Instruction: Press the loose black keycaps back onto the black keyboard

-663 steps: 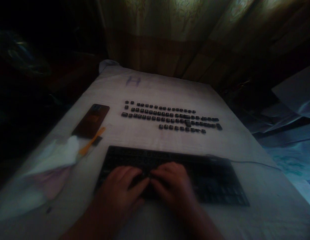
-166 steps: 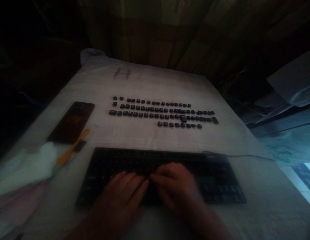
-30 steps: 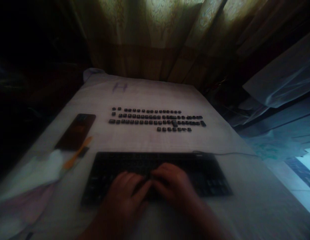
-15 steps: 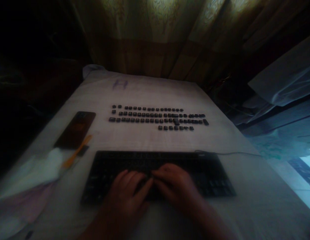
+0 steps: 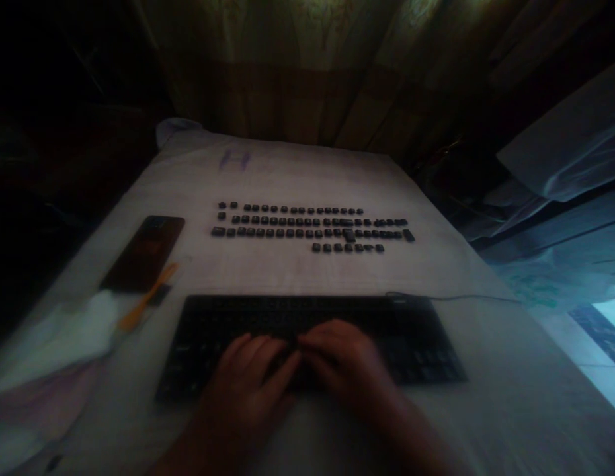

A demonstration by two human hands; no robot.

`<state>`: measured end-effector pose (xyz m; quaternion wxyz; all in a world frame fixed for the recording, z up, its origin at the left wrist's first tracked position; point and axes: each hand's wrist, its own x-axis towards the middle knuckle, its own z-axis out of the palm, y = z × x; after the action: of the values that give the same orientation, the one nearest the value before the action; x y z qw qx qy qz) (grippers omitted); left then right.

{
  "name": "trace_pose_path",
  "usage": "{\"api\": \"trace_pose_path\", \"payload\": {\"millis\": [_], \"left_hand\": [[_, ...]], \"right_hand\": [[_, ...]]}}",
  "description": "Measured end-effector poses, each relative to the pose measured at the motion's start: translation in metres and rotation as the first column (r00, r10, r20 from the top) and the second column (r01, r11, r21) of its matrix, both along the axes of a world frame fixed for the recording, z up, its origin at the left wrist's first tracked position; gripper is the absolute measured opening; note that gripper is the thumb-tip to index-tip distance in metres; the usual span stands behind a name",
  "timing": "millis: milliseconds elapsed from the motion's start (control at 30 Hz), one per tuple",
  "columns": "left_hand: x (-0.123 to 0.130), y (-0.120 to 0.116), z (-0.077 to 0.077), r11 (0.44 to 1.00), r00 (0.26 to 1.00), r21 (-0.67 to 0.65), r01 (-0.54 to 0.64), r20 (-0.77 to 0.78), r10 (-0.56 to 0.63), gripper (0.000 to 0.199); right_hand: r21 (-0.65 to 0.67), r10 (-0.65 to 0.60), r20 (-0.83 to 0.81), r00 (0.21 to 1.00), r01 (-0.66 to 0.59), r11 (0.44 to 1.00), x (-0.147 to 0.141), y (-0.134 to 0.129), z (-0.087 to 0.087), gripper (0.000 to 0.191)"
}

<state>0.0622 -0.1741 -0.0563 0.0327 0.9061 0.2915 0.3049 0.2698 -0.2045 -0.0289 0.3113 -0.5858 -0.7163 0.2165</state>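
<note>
A black keyboard [image 5: 407, 317] lies crosswise on a pale cloth in front of me. Over its middle, my left hand [image 5: 255, 373] is closed, thumb and curled fingers brought together. My right hand [image 5: 344, 354] rests beside it, closed too, its fingertips meeting the left ones. Whatever may be between the fingertips is hidden and blurred. Loose black keycaps [image 5: 290, 221] are laid out in several rows beyond the keyboard. Among them, one larger keycap [image 5: 349, 235] stands out of line.
At the left lie a dark phone [image 5: 143, 254], an orange-handled tool [image 5: 147, 299] and a crumpled white and pink cloth [image 5: 74, 337]. A cable [image 5: 456, 297] runs from the keyboard to the right. Behind the table hangs a curtain [image 5: 297, 86].
The view has shifted slightly, so things sit a little higher in it. Both hands stay together over the keyboard's middle, with hardly any movement.
</note>
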Motion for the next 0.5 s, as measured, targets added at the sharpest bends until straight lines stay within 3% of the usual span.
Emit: {"api": "trace_pose_path", "payload": {"millis": [267,500], "left_hand": [[0.000,0.000,0.001,1.000,1.000,-0.015,0.003,-0.015,-0.003,0.030],[-0.005,0.005,0.021,0.997,0.988,-0.008,0.073,-0.139,-0.073,0.029]], "right_hand": [[-0.092,-0.032,0.051,0.998,0.037,0.995,-0.004,0.000,0.009,0.022],[-0.085,-0.026,0.025,0.999,0.028,0.996,-0.002,0.002,0.007,0.022]]}}
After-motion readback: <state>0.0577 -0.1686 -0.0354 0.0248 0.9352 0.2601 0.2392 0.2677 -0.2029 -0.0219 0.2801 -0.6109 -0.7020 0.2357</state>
